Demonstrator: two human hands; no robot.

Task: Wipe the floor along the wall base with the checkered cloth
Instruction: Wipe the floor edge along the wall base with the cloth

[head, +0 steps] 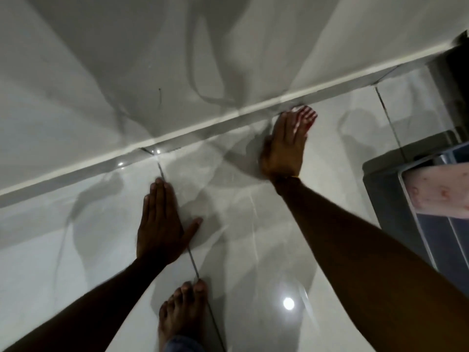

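The left hand (160,222) is lying flat on the glossy floor (253,237), palm down, fingers together and thumb spread, its grip open and holding nothing. It is covering part of a dark grout line (193,262) that runs toward the wall base (177,130). The right hand (285,146) is also pressing flat on the floor, fingertips (308,114) reaching almost to the wall base, grip open. A pale patch is showing under those fingers, but blur is making it hard to tell whether this is the checkered cloth (I cannot place the cloth with any certainty). A bare foot (181,316) is resting near the bottom edge, toes at the grout line. A clear plastic bin (436,207) is sitting at the right.
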